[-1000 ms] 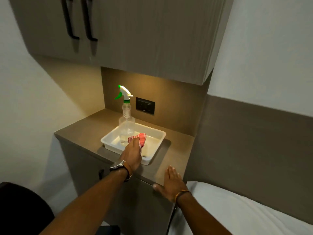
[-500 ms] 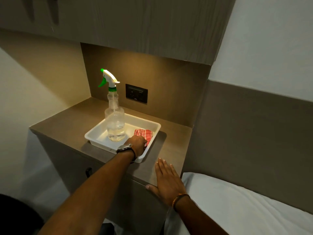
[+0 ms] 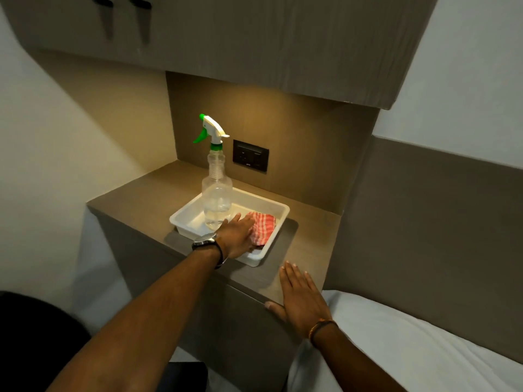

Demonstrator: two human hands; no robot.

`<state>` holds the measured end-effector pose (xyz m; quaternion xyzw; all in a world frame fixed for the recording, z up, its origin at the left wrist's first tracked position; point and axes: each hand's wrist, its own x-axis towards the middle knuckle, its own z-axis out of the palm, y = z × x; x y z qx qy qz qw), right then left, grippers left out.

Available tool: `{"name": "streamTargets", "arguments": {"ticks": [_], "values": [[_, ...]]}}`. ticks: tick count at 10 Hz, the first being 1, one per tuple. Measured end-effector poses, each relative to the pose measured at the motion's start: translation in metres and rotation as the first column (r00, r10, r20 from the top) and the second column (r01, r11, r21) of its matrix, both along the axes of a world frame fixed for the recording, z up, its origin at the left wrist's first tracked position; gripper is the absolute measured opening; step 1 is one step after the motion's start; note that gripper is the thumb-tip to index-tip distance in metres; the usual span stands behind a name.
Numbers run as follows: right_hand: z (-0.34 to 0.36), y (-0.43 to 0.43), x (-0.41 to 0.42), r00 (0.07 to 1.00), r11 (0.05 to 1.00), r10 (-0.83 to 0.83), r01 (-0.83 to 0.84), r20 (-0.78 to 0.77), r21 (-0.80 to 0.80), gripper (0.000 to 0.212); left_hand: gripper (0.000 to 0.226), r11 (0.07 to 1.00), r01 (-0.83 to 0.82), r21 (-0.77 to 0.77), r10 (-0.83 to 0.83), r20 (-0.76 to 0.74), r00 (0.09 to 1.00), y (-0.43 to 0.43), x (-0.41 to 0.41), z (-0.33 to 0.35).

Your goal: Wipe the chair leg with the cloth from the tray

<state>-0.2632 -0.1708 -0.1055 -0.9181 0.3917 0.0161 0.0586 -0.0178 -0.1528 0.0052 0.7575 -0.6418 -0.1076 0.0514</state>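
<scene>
Two bare hands are seen over a brown counter (image 3: 135,205). The left hand (image 3: 237,236) is laid inside the white tray (image 3: 278,203), palm down, fingers stretched forward and resting against the near edge of the cloth (image 3: 261,227). Whether the fingertips are curled around the fabric cannot be told; no firm grasp is visible. A watch (image 3: 204,241) is worn on that wrist.

The cloth, red-and-white checked and folded, is lying in the right half of the tray, touching the hand. A clear spray bottle (image 3: 216,199) with a white and green trigger head is standing upright in the left half of the tray, just beside the hand.

The right hand (image 3: 300,301) is pressed flat on the counter's front edge, fingers together and extended, thumb hooked over the lip; nothing is held. A thin band (image 3: 321,328) is worn at its wrist.

A dark wall socket (image 3: 250,155) is set behind the tray. White bedding (image 3: 410,349) is seen at lower right. No chair leg can be made out.
</scene>
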Motion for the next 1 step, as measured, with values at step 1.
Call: {"name": "streamTargets", "arguments": {"ticks": [1], "values": [[0.0062, 0.0066, -0.0039, 1.000, 1.000, 0.010, -0.009, -0.009, 0.020, 0.103, 0.070, 0.978, -0.093, -0.186, 0.105, 0.055, 0.993, 0.0434, 0.0242, 0.0139]]}}
